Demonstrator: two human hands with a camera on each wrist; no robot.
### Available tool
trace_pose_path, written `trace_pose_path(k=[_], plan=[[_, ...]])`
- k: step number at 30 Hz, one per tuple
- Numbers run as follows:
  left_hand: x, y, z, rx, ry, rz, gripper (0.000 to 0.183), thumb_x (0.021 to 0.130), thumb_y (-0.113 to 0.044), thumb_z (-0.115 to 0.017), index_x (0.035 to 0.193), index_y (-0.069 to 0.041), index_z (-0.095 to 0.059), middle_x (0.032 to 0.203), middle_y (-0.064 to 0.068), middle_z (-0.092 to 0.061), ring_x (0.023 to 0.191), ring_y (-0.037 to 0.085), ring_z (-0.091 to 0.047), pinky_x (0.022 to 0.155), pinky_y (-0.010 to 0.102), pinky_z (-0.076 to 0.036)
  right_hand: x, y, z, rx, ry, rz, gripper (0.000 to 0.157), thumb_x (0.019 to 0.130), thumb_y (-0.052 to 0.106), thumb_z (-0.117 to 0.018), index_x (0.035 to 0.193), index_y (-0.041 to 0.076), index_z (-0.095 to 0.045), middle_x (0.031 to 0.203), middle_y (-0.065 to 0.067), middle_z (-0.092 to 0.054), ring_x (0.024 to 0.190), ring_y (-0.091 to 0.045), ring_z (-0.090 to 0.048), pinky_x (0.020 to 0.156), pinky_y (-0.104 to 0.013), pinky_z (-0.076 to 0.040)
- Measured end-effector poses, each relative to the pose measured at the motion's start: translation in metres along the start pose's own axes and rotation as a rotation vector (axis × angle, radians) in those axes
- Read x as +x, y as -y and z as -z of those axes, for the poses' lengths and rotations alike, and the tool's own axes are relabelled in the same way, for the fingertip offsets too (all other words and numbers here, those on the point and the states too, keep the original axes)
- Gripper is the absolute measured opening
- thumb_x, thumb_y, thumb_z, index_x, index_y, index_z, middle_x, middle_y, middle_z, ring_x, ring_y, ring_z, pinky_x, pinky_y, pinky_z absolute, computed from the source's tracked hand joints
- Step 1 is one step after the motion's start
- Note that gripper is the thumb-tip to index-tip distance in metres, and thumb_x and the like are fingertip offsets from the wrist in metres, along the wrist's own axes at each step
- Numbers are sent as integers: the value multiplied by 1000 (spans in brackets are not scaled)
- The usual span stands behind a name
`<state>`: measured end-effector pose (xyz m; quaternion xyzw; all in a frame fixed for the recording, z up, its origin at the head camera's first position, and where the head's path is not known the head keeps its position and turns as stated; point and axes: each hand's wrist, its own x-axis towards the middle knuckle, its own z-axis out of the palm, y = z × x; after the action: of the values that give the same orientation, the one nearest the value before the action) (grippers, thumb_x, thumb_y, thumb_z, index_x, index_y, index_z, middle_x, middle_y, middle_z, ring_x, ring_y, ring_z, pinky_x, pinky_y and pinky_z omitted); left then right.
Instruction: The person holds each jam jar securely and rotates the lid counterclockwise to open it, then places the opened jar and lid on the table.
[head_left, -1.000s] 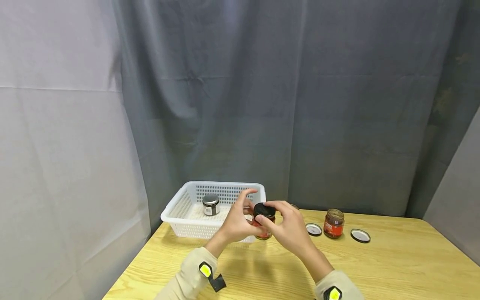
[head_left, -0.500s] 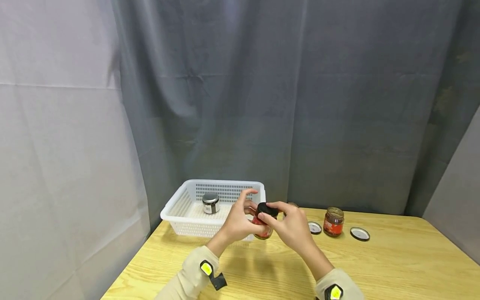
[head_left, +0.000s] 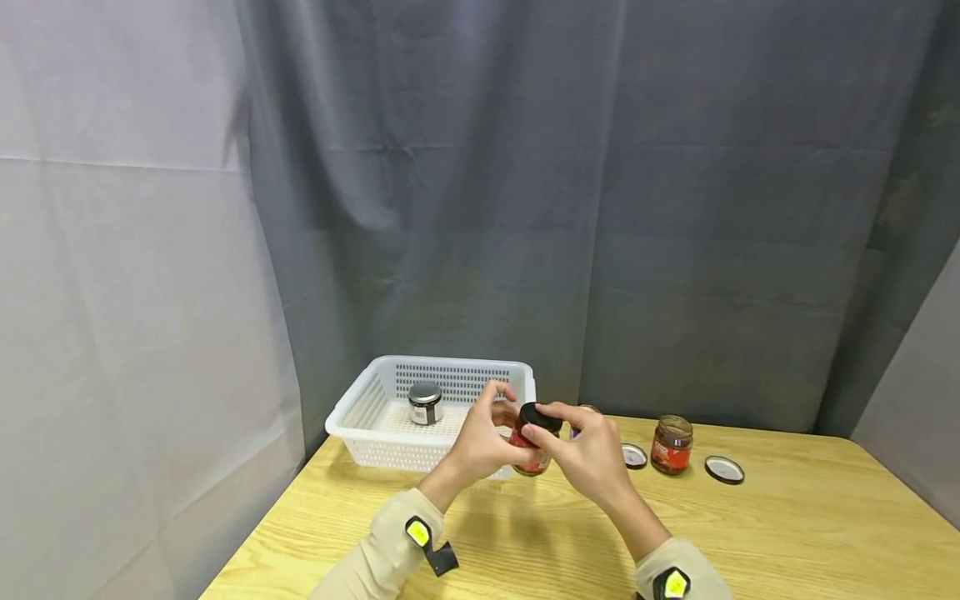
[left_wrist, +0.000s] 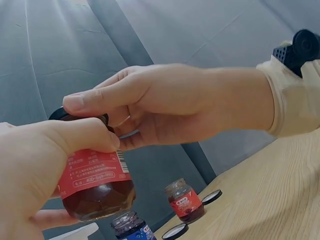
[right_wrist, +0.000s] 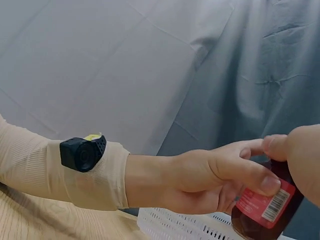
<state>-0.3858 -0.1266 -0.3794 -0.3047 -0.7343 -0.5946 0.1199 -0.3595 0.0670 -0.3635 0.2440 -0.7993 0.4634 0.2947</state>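
Note:
My left hand [head_left: 482,446] grips a glass jar [left_wrist: 97,192] with a red label and dark red contents, thumb across the label. Over the jar's top, my right hand [head_left: 594,457] pinches the black lid [head_left: 542,417] between thumb and fingers. The lid sits at the jar's mouth, and the jar tilts slightly above the table in front of the basket's right end. In the right wrist view the label's barcode shows beside my left thumb; there the right hand [right_wrist: 306,160] covers most of the lid.
A white plastic basket [head_left: 375,433] holds one small jar with a silver lid [head_left: 425,403]. Right of my hands stand an open red-labelled jar [head_left: 672,445] and an open blue-labelled jar [left_wrist: 131,227]. Two lids, one nearer [head_left: 633,456] and one farther right [head_left: 724,470], lie on the wooden table [head_left: 810,517].
The right hand has shifted slightly and turned on the black lid, and the jar has tilted a little rightward. Both hands keep their hold. The head view has shifted slightly.

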Motion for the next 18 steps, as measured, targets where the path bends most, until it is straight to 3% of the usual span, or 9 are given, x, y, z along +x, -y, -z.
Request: trace_pose_path(k=[7,12,16,18], plan=[[0,-3,-2,-32,0,17,70,69,-3,-92,112,-7,-38,93,7,-71,87,19,-68,68,30,-56,0,-10,-1,45,-23,73,35,77,22,-94,107,9,-83,112,-10,-75,86,-22,-65,66,-33,-45],[-1,-2,-3,-61,15,37,69,69,0,-93,110,-5,-36,94,7,-73,87,20,-70,68,31,-59,0,-15,-1,62,-18,112,35,74,18,-95,106,8,-83,112,-11,-75,102,-31,-70,76,-44,-52],[-1,0,-3,-96,19,42,69,69,3,-92,109,-4,-36,96,9,-74,89,22,-72,72,35,-61,0,-16,-1,80,-13,137,35,74,16,-95,105,6,-83,111,-13,-75,105,-33,-70,83,-51,-54],[-1,1,-3,-115,25,44,69,69,4,-92,108,-5,-36,98,10,-74,89,23,-72,74,37,-61,0,-17,-1,83,-12,139,34,73,15,-95,104,6,-83,110,-13,-76,104,-32,-70,83,-49,-54]])
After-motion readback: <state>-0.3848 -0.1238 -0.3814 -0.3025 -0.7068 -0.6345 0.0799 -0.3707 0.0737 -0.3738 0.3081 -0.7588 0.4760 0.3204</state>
